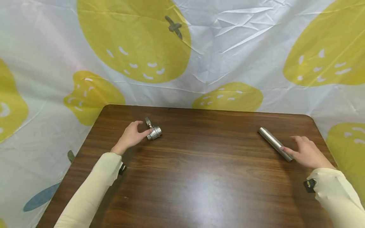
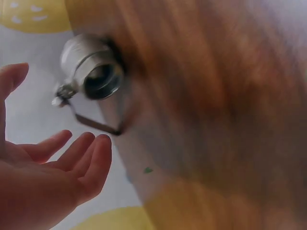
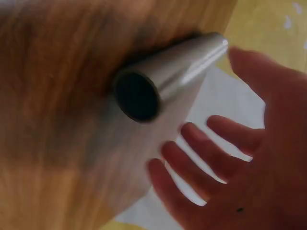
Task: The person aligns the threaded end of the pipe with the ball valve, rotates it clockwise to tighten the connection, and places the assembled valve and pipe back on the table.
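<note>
A small silver ball valve [image 1: 155, 133] with a lever handle [image 1: 148, 122] lies on the wooden table's far left part. Close beside it is my left hand [image 1: 131, 136], thumb and fingers spread apart around its near side. In the left wrist view the valve [image 2: 98, 72] shows its round open end, and the left fingers [image 2: 98, 163] are apart from the body, near the lever. On the right lies a metal pipe [image 1: 273, 142], slanting on the table. My right hand [image 1: 309, 153] hovers by its near end, fingers loosely extended. The hollow pipe [image 3: 177, 67] sits beyond the right fingertips in the right wrist view.
The brown wooden table [image 1: 199, 177] has rounded far corners. A white cloth [image 1: 239, 50] with yellow fruit prints hangs behind it and along both sides. Dark wrist devices [image 1: 309, 185] sit at both sleeve cuffs.
</note>
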Demonstrator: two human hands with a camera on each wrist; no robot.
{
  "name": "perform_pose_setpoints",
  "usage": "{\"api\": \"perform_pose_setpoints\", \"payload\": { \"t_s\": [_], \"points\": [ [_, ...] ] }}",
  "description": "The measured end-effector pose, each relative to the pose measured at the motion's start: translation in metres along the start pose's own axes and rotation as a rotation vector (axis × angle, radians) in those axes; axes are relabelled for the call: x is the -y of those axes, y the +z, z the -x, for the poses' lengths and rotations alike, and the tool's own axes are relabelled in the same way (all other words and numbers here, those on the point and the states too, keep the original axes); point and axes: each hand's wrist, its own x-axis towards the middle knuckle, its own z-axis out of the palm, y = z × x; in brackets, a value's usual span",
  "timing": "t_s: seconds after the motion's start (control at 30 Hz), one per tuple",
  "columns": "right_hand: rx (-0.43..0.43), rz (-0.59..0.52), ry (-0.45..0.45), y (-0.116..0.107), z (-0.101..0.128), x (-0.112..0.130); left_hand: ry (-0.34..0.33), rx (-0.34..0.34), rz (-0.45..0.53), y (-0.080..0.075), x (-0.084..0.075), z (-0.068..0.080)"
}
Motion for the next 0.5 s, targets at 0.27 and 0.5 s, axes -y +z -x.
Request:
{"api": "perform_pose_setpoints", "payload": {
  "t_s": [0.27, 0.5],
  "points": [
    [0.079, -0.002, 0.019, 0.018, 0.003, -0.006, -0.084, 0.066, 0.163, 0.022, 0.008, -0.002],
    [0.055, -0.002, 0.027, 0.026, 0.004, -0.009, -0.073, 0.08, 0.186, 0.033, 0.011, -0.006]
  ]
}}
